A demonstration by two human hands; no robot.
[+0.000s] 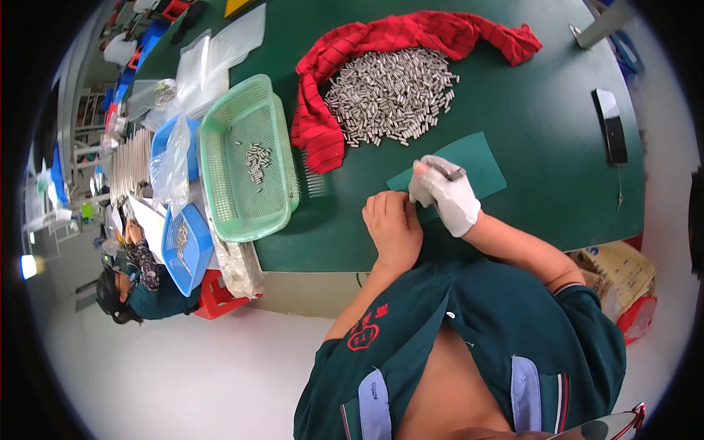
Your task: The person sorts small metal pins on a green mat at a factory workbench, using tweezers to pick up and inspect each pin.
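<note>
My right hand (451, 198), in a white glove, is closed around a grey metal tool (457, 174), whose blunt end sticks out past the thumb side; the rest is hidden. My bare left hand (394, 226) touches it at the near edge of the table, its fingers bent and together; what they hold, if anything, is hidden. Both hands are by a teal sheet (477, 160) lying on the dark green table. Beyond them lies a heap of small silvery metal pins (392, 92), bordered on its left and far sides by a rolled red cloth (319, 103) with dark lines.
Left of the heap stands a pale green mesh basket (246, 198) with several pins inside. Blue trays (192, 242) and clear plastic bags (176, 158) are farther left, near a seated person (158, 282). A black tool (612, 132) rests at the right; a metal post (605, 26) rises behind.
</note>
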